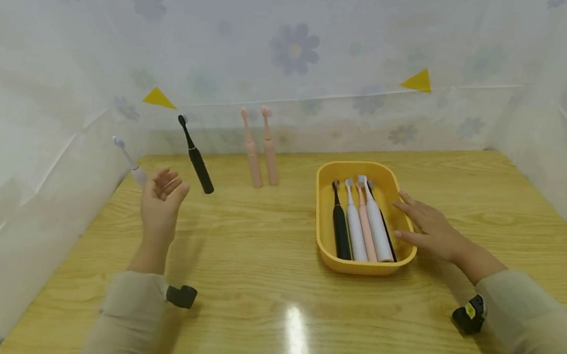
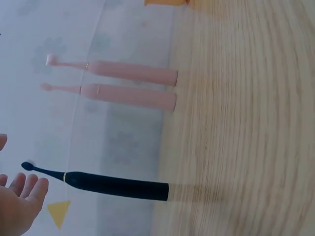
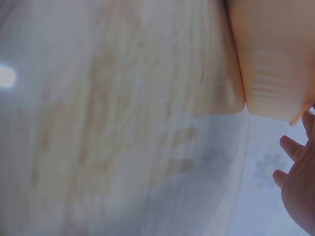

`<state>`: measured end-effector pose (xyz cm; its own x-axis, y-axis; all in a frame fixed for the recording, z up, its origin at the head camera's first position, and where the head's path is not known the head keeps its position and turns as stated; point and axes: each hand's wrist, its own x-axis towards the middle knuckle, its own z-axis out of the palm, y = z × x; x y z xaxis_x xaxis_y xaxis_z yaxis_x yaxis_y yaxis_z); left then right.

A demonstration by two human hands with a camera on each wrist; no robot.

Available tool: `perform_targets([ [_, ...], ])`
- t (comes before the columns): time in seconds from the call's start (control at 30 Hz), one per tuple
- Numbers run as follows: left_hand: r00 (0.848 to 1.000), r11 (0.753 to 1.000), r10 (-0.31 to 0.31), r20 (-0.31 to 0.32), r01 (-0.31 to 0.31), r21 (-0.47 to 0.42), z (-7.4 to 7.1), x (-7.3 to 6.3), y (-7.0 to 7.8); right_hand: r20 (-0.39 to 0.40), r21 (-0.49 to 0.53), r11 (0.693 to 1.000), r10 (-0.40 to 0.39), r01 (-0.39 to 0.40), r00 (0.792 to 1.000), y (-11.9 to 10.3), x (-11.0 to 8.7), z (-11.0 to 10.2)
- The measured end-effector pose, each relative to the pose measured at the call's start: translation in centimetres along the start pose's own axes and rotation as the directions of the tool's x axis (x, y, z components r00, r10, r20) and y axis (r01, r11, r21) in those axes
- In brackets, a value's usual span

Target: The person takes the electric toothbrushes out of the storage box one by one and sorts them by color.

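Note:
In the head view my left hand [image 1: 160,204] is raised over the table's left side, fingers loosely bent and thumb apart. Just beyond it stands a white electric toothbrush [image 1: 137,174], its lower part hidden by the fingers. A black electric toothbrush [image 1: 201,170] stands upright to the right of that hand. Further right are two pink electric toothbrushes [image 1: 252,163], side by side and upright. My right hand [image 1: 430,230], fingers spread, is at the right rim of a yellow bin [image 1: 324,259]. Inside the bin lie several electric toothbrushes, including black, white and pink [image 1: 364,223] ones.
The wooden table [image 1: 251,289] is bordered by flowered white sheeting [image 1: 350,40] at the back and sides. Yellow triangles [image 1: 418,81] are stuck on the sheeting. Light glares off the tabletop near the front.

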<state>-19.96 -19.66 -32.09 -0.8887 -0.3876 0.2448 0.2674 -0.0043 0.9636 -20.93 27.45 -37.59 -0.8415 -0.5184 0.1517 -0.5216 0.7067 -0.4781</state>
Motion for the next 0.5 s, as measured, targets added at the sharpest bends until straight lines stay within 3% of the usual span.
perform_targets([
  [0.27, 0.989, 1.000, -0.015, 0.145, 0.017, -0.015, 2.2, -0.9, -0.7, -0.005, -0.008, 1.000, 0.007, -0.007, 1.000, 0.3, 0.1, 0.1],
  [0.5, 0.963, 1.000, -0.026, 0.269, 0.023, 0.013, 4.4, -2.1, -0.7, -0.005, -0.003, 1.000, 0.022, -0.022, 1.000, 0.3, 0.1, 0.1],
])
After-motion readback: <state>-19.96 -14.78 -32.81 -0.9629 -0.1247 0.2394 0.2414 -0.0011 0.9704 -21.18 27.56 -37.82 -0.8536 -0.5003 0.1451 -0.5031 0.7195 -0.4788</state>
